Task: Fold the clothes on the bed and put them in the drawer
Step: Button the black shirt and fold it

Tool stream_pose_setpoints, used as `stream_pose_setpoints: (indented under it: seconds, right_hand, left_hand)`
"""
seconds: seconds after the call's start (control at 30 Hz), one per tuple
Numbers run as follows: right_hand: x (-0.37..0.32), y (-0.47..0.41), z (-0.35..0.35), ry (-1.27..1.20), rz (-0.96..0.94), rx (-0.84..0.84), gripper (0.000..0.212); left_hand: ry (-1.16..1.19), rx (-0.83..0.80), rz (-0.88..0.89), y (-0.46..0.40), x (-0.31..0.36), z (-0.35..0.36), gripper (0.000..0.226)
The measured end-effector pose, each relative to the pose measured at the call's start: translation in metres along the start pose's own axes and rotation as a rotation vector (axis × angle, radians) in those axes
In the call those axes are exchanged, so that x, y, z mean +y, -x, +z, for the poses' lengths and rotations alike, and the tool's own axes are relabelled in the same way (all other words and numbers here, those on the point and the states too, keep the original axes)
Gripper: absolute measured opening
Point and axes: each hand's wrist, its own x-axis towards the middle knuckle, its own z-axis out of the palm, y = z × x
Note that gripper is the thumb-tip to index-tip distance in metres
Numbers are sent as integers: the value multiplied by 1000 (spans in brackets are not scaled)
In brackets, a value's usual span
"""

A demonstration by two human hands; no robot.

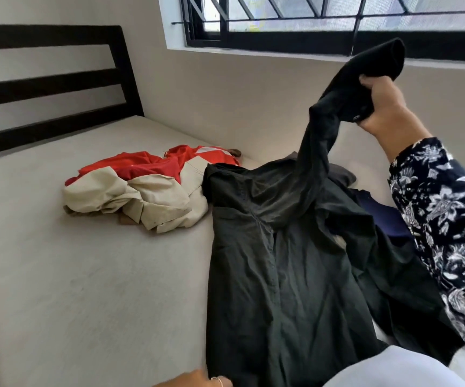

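Dark shirt (pixel 276 275): long-sleeved, buttoned front, spread lengthwise on the right half of the bed (pixel 86 275), collar toward the wall, hem toward the near edge. One sleeve is lifted off the mattress and rises up toward the window.

Right hand (pixel 384 107): raised above the bed, fingers and thumb curled round the cuff end of that lifted sleeve, gripping it. The arm wears a dark sleeve with a white floral print (pixel 443 233).

Left hand (pixel 195 379): only a part shows at the bottom edge, beside the shirt's hem; a thin bracelet sits at the wrist. Whether its fingers are straight or curled, I cannot tell.

Beige garment (pixel 142 199): crumpled in a heap near the middle of the bed, touching the shirt's left shoulder.

Red garment (pixel 153 163): bunched behind and partly under the beige one, toward the wall.

Dark blue cloth (pixel 384 216): peeks out from under the shirt on its right side.

Headboard (pixel 50 88): dark slatted wood, at the left end of the bed.

Window (pixel 337 20): dark frame with a metal grille, set in the wall above the bed.
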Motion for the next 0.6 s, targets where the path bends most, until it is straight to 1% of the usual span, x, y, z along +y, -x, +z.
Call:
stream_pose_setpoints:
  seconds: [0.03, 0.07, 0.1, 0.13, 0.17, 0.2, 0.23, 0.27, 0.3, 0.33, 0.37, 0.43, 0.5, 0.53, 0.57, 0.6]
  right_hand:
    - [-1, 6, 7, 5, -1, -42, 42]
    - [-2, 13, 15, 18, 2, -82, 41]
    - [-2, 22, 23, 22, 9, -132, 41]
    - [-3, 33, 32, 34, 18, -194, 40]
    - [-3, 45, 39, 45, 32, -265, 39]
    - [-4, 60, 46, 78, 40, -332, 36]
    - [-4, 73, 52, 114, 46, -407, 31]
    - [-4, 86, 56, 162, 47, -475, 27]
    - [-3, 102, 59, 205, 45, -550, 23]
    - [-3, 118, 60, 264, 39, -615, 21]
    - [-1, 135, 61, 331, 40, -671, 18]
    - [8, 167, 55, 482, 47, -785, 14]
    - [24, 196, 44, 638, 10, -964, 17]
    - [34, 209, 37, 765, -57, -1090, 18]
    - [46, 223, 31, 907, -106, -1221, 15]
    - [61, 232, 25, 1045, -141, -1347, 18]
  left_hand:
    - [-22, 10, -15, 0, 0, -2, 39]
    - [29, 0, 40, 39, -50, -20, 39]
    - [165, 18, 106, 71, -88, -29, 40]
    - [378, -83, 127, 81, -100, -44, 41]
    - [455, -151, 79, 84, -119, -57, 42]
    - [581, -183, -2, 77, -111, -55, 42]
    - [574, -170, -54, 79, -111, -98, 43]
    - [655, -128, -167, 78, -113, -119, 44]
    - [670, -293, -60, 83, -109, -145, 38]
    - [765, -324, -109, 86, -107, -173, 42]
    - [820, -272, -30, 82, -100, -212, 46]
    - [1022, -76, -88, 72, -102, -234, 48]
    - [1242, 128, -131, 51, -115, -238, 45]
    - [1323, 185, -153, 41, -121, -240, 45]
    - [1389, 195, -163, 29, -127, -240, 46]
    - [1403, 207, -157, 19, -131, -237, 48]
